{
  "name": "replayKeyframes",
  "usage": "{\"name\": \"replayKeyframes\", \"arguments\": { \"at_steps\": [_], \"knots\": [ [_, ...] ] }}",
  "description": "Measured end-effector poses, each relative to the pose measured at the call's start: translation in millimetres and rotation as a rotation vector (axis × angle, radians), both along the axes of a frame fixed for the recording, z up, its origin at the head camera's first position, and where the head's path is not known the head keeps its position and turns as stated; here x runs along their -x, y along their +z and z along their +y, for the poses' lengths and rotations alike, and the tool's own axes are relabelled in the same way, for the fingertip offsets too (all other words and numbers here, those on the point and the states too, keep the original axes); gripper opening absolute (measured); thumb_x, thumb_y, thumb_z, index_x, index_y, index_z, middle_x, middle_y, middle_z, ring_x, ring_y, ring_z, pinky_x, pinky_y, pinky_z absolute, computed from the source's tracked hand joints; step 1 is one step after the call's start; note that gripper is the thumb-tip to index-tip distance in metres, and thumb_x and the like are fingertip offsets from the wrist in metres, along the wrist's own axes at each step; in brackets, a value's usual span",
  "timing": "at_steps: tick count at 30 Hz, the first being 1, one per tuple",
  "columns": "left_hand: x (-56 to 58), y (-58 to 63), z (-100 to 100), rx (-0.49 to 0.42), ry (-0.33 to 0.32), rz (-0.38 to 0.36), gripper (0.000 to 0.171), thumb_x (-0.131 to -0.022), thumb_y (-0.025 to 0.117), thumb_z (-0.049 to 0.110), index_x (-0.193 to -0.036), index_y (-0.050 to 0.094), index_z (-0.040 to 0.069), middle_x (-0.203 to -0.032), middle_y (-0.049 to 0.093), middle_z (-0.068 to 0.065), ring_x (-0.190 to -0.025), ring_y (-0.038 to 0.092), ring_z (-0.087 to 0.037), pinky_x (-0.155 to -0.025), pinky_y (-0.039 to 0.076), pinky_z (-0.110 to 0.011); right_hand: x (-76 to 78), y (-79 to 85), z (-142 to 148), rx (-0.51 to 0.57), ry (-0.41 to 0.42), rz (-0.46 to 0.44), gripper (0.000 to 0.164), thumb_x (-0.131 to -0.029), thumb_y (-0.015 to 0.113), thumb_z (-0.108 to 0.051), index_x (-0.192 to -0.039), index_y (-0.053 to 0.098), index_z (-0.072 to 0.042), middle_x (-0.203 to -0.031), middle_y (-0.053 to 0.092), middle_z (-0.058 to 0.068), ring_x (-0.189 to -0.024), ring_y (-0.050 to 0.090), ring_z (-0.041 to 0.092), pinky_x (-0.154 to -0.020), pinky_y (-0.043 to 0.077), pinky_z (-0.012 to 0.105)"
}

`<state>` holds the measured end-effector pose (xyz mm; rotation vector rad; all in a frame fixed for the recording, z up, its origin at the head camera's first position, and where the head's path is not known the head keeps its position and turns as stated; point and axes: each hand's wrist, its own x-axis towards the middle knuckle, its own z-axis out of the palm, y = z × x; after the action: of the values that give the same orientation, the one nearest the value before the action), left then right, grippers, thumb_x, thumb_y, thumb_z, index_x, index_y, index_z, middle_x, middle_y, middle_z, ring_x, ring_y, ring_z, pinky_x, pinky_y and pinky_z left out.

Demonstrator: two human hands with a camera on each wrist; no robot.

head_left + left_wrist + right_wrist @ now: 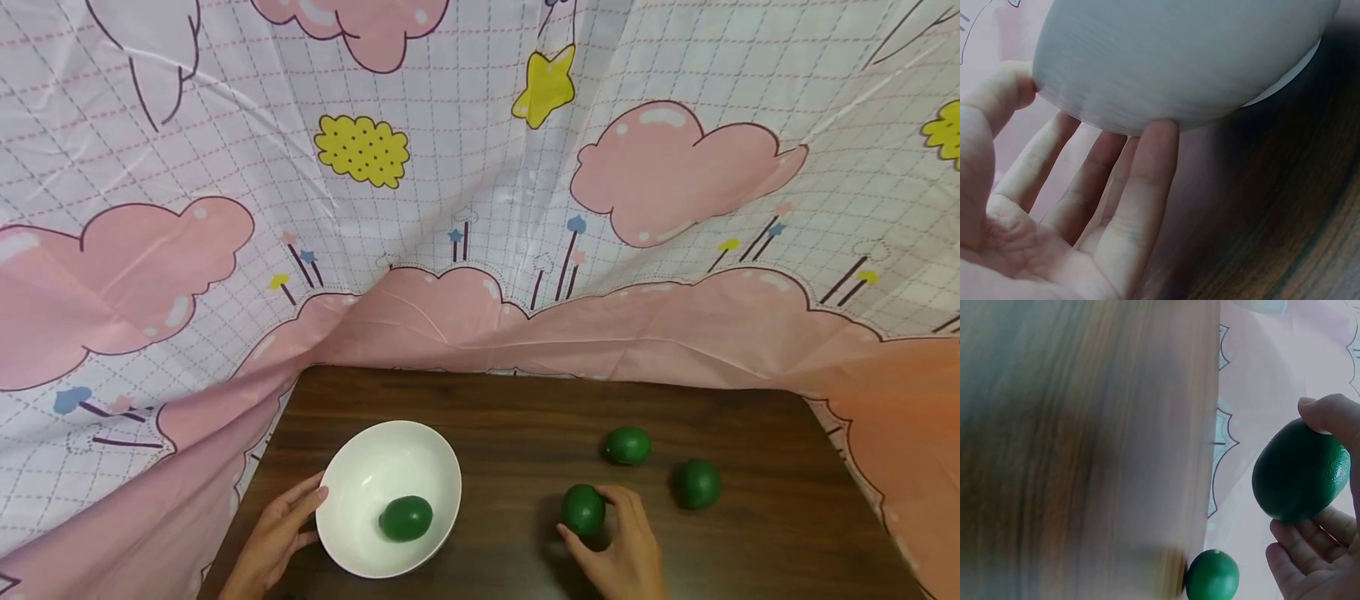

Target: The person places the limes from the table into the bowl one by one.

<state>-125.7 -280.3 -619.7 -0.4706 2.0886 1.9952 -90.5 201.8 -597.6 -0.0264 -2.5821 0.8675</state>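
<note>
One green fruit [582, 510] pinched in right hand [628, 550], left hand [272, 533] pinching white bowl [360, 492] at its side, second fruit [406, 518] inside, third fruit [627, 446] and fourth fruit [697, 483] beyond, on tabletop [517, 433].

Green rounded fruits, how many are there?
4: one fruit in the round white bowl, another in the right hand, the farthest and the rightmost on the brown wooden table.

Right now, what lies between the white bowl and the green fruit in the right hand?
Only a stretch of bare brown tabletop lies between the white bowl and the green fruit in the right hand; the head view shows it.
</note>
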Motion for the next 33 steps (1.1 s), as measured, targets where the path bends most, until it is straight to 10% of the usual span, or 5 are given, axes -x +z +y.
{"name": "replayKeyframes", "arguments": {
  "at_steps": [14,33],
  "knots": [
    [0.4,-1.0,-3.4,-0.032,0.007,0.021,0.06,-0.107,0.063,0.029,-0.157,0.047,0.0,-0.134,0.068,0.006,-0.113,0.067,-0.007,-0.091,0.06,-0.052,7.6,8.1,-25.2,0.034,0.073,-0.024,0.079,-0.064,0.104,-0.029,-0.128,0.063,-0.011,-0.122,0.064,0.002,-0.109,0.068,0.02,-0.088,0.06,0.049],
    [2.4,-0.4,-1.4,-0.017,0.008,0.005,0.061,-0.106,0.065,0.031,-0.157,0.048,0.002,-0.143,0.066,-0.005,-0.114,0.067,-0.009,-0.093,0.06,-0.053,15.1,18.3,-43.5,0.093,0.136,0.004,0.076,-0.067,0.103,-0.029,-0.128,0.063,-0.007,-0.123,0.066,0.004,-0.11,0.069,0.023,-0.089,0.061,0.05]
  ]
}}
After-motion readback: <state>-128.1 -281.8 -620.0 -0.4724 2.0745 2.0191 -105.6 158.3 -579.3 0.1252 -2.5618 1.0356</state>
